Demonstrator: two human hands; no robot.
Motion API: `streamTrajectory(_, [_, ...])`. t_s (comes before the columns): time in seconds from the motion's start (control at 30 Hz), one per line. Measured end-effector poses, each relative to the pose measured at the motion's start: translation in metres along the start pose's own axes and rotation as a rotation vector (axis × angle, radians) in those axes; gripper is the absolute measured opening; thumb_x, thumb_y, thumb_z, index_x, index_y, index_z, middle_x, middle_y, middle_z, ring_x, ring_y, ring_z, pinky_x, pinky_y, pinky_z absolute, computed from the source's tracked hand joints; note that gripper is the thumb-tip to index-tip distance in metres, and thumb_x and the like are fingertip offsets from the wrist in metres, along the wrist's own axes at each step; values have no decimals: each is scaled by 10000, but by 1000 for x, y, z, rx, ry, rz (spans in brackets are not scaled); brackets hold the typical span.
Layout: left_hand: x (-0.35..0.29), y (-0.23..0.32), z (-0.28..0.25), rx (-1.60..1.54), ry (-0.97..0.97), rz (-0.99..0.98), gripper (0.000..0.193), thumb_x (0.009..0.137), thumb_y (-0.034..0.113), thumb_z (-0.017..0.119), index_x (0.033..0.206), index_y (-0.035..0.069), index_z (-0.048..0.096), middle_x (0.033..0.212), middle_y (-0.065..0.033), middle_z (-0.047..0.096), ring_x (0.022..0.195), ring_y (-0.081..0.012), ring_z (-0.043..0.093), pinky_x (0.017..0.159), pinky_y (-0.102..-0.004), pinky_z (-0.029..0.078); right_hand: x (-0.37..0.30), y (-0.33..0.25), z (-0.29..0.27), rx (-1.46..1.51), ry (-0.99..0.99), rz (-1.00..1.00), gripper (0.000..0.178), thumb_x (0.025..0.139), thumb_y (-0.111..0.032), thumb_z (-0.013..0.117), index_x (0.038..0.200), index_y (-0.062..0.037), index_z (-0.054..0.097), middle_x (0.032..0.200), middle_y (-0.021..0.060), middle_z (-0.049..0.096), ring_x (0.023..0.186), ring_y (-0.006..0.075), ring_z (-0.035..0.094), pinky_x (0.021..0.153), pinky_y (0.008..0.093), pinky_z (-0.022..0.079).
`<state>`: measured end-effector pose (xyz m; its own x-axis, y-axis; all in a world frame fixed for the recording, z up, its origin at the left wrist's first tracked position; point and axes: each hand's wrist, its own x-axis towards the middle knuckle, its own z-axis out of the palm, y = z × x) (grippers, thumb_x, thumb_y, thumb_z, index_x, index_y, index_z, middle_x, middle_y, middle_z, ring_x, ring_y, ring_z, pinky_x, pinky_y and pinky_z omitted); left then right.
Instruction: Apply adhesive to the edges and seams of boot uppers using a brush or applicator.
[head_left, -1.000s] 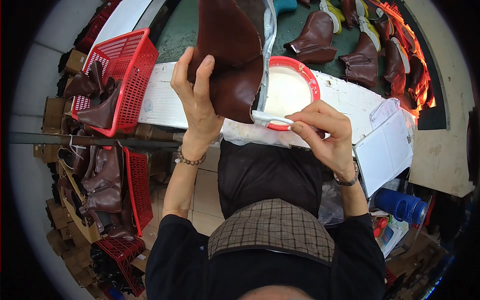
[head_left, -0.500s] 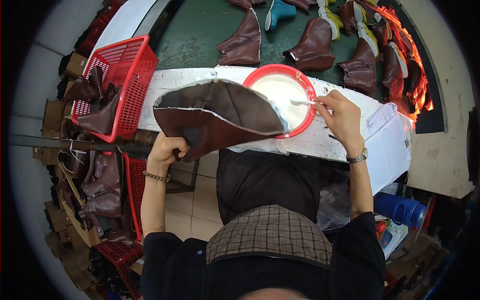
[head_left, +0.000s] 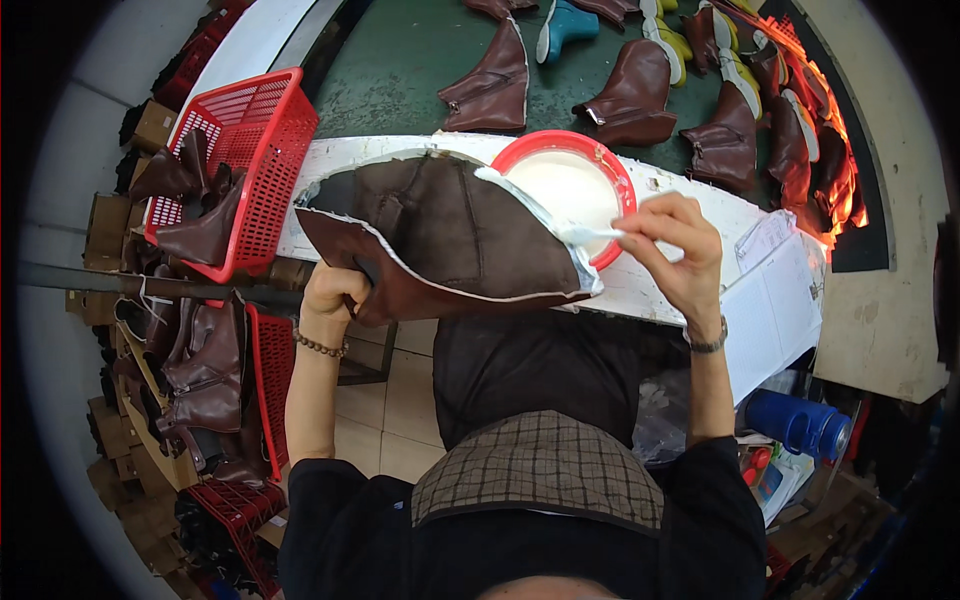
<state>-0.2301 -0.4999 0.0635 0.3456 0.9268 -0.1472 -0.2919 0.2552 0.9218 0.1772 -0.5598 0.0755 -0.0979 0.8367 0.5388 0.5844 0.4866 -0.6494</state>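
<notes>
My left hand (head_left: 338, 292) is closed on a brown leather boot upper (head_left: 440, 230), tilted so that its open inside faces up. White paste coats the right-hand edge of that opening. Between the fingers and thumb of my right hand (head_left: 677, 245) is a white brush (head_left: 640, 242), its tip at the coated edge of the upper. Just beyond, a red-rimmed bowl (head_left: 624, 185) of white paste (head_left: 565, 185) stands on the white board; the upper covers part of its near left side.
Several brown boot uppers (head_left: 490, 85), some beside yellow-green lasts (head_left: 668, 45), and a blue-green last (head_left: 566, 30) lie on the green table (head_left: 390, 85). A red basket (head_left: 270, 170) holding uppers stands at the left. Papers (head_left: 775, 285) and a blue jug (head_left: 795, 422) are at right.
My right hand has brought the brush from over the bowl down to the upper's edge. The upper has opened wider and shifted slightly right at its far end.
</notes>
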Motion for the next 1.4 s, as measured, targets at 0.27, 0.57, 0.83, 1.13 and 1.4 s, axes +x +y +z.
streamTrajectory(0.27, [10,0,18,129,-287,-413,484,605,-165,500,1071,-140,628,549,-99,544,389,-130,435,380,-280,277,19,-8,5,47,47,-18,164,801,-85,833,964,-101,816,842,6,698,749,132,596,747,298,366])
streamTrajectory(0.57, [13,-1,46,167,-497,-561,459,674,-145,500,1110,-109,640,556,-63,546,415,-107,449,392,-275,317,46,-9,-5,29,-183,-111,159,828,-113,817,985,-90,818,857,2,702,776,135,585,776,302,373])
streamTrajectory(0.83, [20,-7,64,219,-588,-707,591,683,-155,536,1267,-64,540,581,-47,533,445,-86,468,408,-268,337,77,-8,11,42,-302,-221,160,815,-134,829,972,-106,822,812,-17,671,744,110,565,816,294,338])
streamTrajectory(1.13, [36,6,3,-342,78,-305,194,869,47,655,1020,-64,706,918,-184,747,634,-302,731,565,-336,613,15,109,10,290,252,442,230,1078,-176,554,1209,-29,675,778,-52,525,634,19,425,558,194,336])
streamTrajectory(1.4, [194,-6,-65,-497,265,-224,89,913,38,734,971,7,675,914,-90,684,785,-204,683,624,-265,638,-48,146,30,396,390,702,212,1097,-186,516,1195,-35,628,768,-62,524,546,-8,369,461,175,275])
